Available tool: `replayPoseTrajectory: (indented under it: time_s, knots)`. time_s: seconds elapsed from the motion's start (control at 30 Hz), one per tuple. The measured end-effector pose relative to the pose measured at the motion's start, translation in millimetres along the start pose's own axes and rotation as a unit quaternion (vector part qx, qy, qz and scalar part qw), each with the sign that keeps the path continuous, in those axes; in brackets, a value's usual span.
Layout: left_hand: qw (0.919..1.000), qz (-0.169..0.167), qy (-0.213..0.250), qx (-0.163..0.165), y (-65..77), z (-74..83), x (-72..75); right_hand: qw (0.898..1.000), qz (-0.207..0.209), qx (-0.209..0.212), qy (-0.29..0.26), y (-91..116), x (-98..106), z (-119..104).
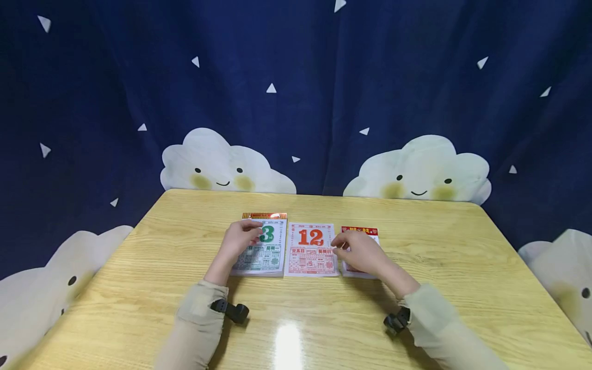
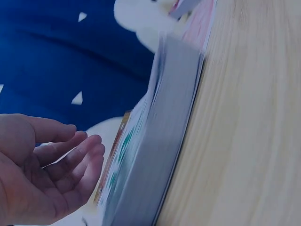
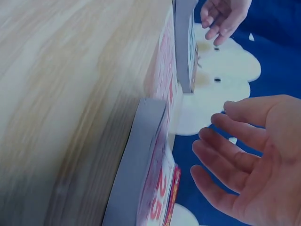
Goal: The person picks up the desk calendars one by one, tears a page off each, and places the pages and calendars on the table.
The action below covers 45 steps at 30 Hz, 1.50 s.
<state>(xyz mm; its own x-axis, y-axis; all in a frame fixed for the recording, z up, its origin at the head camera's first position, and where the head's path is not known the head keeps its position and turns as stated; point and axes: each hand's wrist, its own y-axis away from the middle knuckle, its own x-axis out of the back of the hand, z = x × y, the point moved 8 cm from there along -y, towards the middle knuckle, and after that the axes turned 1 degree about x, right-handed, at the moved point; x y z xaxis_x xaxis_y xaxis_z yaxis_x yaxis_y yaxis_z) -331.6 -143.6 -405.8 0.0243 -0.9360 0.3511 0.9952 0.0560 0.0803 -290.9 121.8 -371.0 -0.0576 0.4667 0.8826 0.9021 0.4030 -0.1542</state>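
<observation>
On the left lies a thick tear-off calendar (image 1: 261, 261) with a green 3 and an orange-gold top strip. My left hand (image 1: 238, 240) hovers over its left side, fingers loosely bent and holding nothing. A calendar page (image 1: 312, 252) with a red 12 lies flat in the middle. The smaller tear-off calendar (image 3: 157, 200) on the right has a red header and a red 25. Over it is my right hand (image 1: 361, 251), which hides much of it in the head view. In the right wrist view this hand's fingers (image 3: 225, 155) are spread and relaxed, apart from the calendar.
The calendars and page lie in a row on a light wooden table (image 1: 162, 288). Behind the table hangs a dark blue curtain (image 1: 305, 118) with white clouds and triangles. Each wrist wears a small black camera (image 1: 229, 310).
</observation>
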Motion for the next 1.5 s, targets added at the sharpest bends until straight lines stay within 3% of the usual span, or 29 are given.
replayPoseTrajectory:
  time_s: [0.2, 0.37, 0.63, 0.77, 1.17, 1.5]
  knots:
    - [0.9992, -0.026, 0.004, -0.029, 2.6, 14.1, -35.9, 0.999, 0.03, -0.019, 0.004, 6.8, 12.7, 20.7]
    - [0.998, -0.053, 0.012, -0.033, 5.4, 22.5, -61.1, 0.998, 0.036, -0.046, 0.002, 11.4, 20.6, 35.7]
    - [0.9949, -0.087, -0.015, -0.05, 10.4, 33.2, -98.1, 0.994, 0.052, -0.093, -0.013, 19.9, 29.7, 58.1]
    - [0.9927, -0.108, 0.007, -0.053, 13.1, 37.7, -115.7, 0.993, 0.058, -0.107, -0.012, 25.0, 32.1, 65.7]
    - [0.989, -0.141, 0.009, -0.044, 22.2, 46.9, -157.4, 0.981, 0.076, -0.179, -0.016, 39.4, 34.5, 87.6]
    - [0.9872, -0.157, -0.01, -0.028, 24.7, 45.9, -182.0, 0.97, 0.023, -0.24, -0.023, 45.4, 18.7, 101.9]
